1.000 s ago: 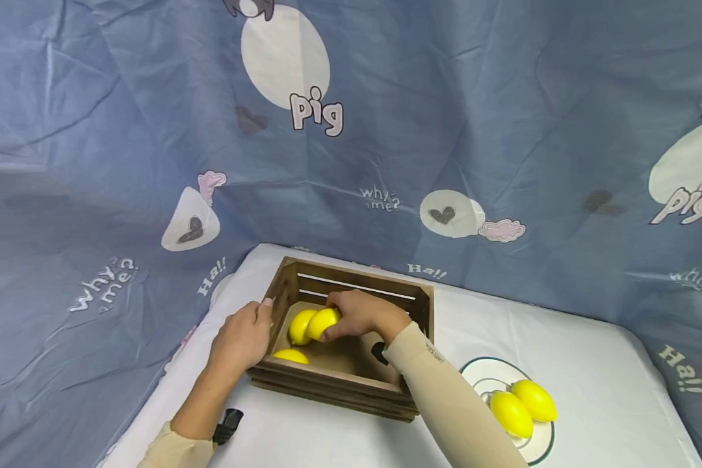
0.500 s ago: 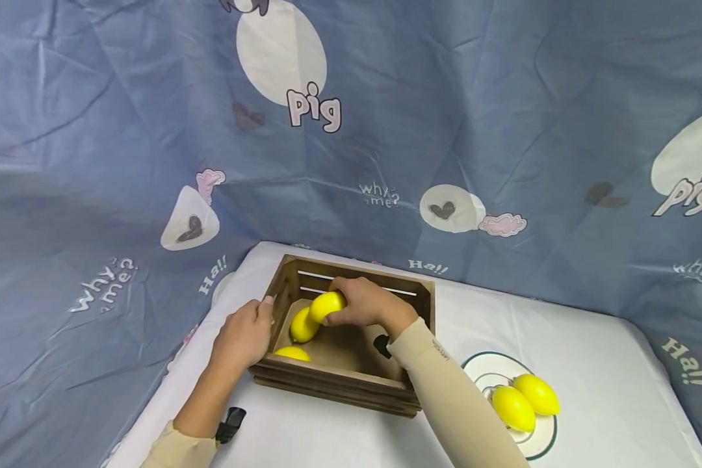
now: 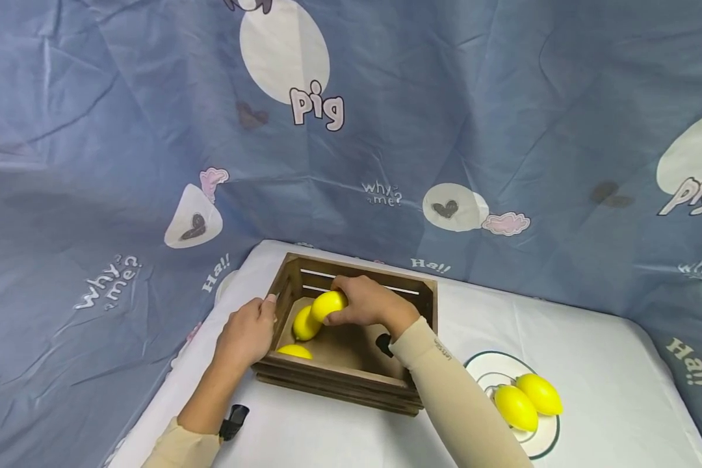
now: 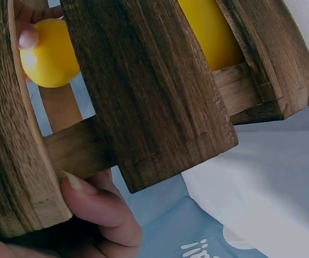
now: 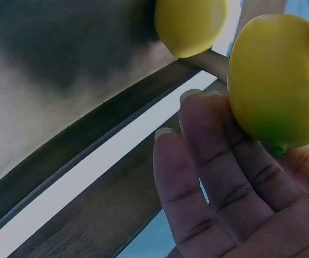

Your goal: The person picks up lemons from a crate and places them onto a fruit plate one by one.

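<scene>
A blue printed cloth (image 3: 503, 117) hung as backdrop behind and beside a table covered in white (image 3: 591, 351). On the table's left half sat a dark wooden crate (image 3: 339, 383) with slatted walls, its open top facing up. To the right of the crate, well apart from it, lay a white plate (image 3: 491, 377) with a dark rim, bearing two lemons (image 3: 526, 402) side by side, touching.

The left hand (image 3: 246, 333) gripped the crate's left wall — the fingers curled over the rim in the head view, and in the left wrist view the thumb (image 4: 95, 201) pressed against the outside of a slat. The right hand (image 3: 365, 302) reached into the crate from above and held a lemon (image 3: 329, 305), fingers curled round it; in the right wrist view the fruit (image 5: 277, 80) sat against the fingertips and palm, raised above the crate floor. That held lemon was near the crate's back left corner, just above and touching or nearly touching a second lemon (image 3: 304, 324) that rested on the floor — contact could not be told for sure. A third lemon (image 3: 295, 351) lay at the front left of the crate, against the near wall.

Both arms wore beige sleeves (image 3: 450, 390), and a small black device (image 3: 233, 419) sat at the left wrist.
</scene>
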`<state>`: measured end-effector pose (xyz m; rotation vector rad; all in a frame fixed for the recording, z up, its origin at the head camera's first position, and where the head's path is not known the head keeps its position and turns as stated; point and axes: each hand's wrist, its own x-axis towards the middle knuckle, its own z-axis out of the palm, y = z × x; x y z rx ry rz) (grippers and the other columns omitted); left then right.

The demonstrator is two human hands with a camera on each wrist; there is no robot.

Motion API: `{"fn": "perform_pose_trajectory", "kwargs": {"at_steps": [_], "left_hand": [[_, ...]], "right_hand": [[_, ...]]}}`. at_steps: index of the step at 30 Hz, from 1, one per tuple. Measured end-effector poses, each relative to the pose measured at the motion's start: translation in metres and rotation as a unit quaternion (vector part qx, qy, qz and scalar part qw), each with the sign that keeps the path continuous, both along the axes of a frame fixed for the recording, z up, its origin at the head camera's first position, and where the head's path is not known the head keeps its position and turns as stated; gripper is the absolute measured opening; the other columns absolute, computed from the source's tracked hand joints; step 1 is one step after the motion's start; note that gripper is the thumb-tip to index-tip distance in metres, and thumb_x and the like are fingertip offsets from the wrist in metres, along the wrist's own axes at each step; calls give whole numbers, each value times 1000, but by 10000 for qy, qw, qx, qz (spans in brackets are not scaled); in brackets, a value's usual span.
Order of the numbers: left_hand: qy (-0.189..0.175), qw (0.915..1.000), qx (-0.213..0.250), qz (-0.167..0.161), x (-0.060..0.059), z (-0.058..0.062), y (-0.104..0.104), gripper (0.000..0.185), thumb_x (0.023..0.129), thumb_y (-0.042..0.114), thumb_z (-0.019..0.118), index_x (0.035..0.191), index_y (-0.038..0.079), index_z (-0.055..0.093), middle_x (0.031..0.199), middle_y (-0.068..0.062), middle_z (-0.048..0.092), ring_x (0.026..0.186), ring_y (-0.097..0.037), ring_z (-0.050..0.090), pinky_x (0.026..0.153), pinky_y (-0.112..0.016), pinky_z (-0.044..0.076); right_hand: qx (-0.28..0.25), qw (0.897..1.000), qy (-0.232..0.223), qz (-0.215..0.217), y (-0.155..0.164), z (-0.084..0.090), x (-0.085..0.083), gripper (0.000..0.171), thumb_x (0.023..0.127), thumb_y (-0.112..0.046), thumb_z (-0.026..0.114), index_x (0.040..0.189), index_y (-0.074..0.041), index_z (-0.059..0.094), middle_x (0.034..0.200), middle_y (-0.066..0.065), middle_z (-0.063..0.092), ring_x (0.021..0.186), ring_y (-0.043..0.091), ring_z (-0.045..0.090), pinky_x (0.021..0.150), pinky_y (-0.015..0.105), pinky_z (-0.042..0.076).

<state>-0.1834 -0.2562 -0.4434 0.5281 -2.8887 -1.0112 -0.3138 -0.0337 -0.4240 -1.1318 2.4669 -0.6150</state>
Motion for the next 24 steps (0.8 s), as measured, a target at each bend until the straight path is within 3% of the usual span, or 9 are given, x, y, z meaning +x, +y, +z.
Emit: {"fn": "perform_pose_trajectory", "kwargs": {"at_steps": [17, 24], "left_hand": [[-71, 9999, -74, 93, 1, 0, 0, 52, 113, 42, 29, 96, 5, 61, 82, -12, 61, 86, -36, 64, 73, -55, 49], [80, 9998, -187, 71, 1, -1, 3, 51, 113, 42, 31, 96, 6, 62, 84, -13, 63, 89, -40, 67, 73, -57, 50]], "right_hand": [[-363, 9993, -50, -61, -1, 1, -1, 55, 87, -38, 83, 127, -6, 62, 102, 2, 66, 86, 17, 60, 80, 34, 51], [-544, 9984, 169, -65, 1, 6, -4, 54, 87, -36, 82, 126, -5, 62, 104, 3, 65, 87, 17, 59, 80, 35, 51]]}}
